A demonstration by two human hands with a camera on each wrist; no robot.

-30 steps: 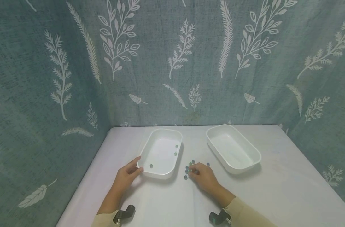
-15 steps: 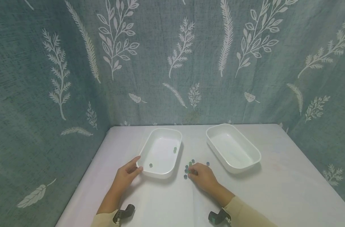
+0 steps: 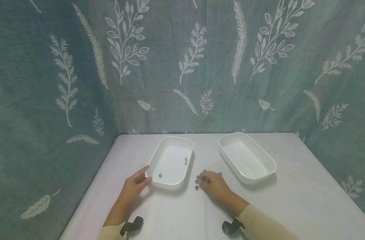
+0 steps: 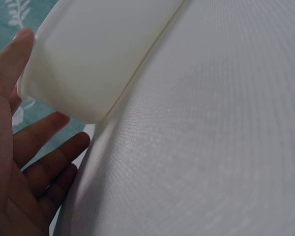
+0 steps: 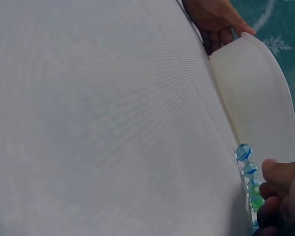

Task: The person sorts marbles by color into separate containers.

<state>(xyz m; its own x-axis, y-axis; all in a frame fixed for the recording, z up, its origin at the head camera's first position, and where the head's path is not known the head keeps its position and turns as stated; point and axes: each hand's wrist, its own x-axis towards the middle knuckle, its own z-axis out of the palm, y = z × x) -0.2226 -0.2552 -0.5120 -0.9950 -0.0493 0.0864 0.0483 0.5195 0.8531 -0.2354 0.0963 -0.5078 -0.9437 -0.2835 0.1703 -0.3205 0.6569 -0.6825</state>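
My left hand (image 3: 135, 183) holds the near left corner of a white plastic tray (image 3: 169, 184), thumb and forefinger at its rim. Inside that tray lie two green marbles (image 3: 186, 161) by the right wall and a darker marble (image 3: 160, 175) near the front. My right hand (image 3: 215, 185) is bent down over a small group of loose marbles between the trays. In the right wrist view, blue marbles (image 5: 244, 152) and green marbles (image 5: 256, 199) sit right by its curled fingers. I cannot tell whether the fingertips pinch one.
A second white tray (image 3: 271, 168), with no marbles visible in it, stands at the right, set at an angle. One blue marble (image 3: 220, 174) lies just behind the right hand. A patterned teal curtain (image 3: 164, 66) hangs behind the white-covered table (image 3: 176, 213).
The two green marbles by the left tray's right wall have shifted and sit closer together. Both hands stay in nearly the same places; the right fingertips cover more of the green marbles.
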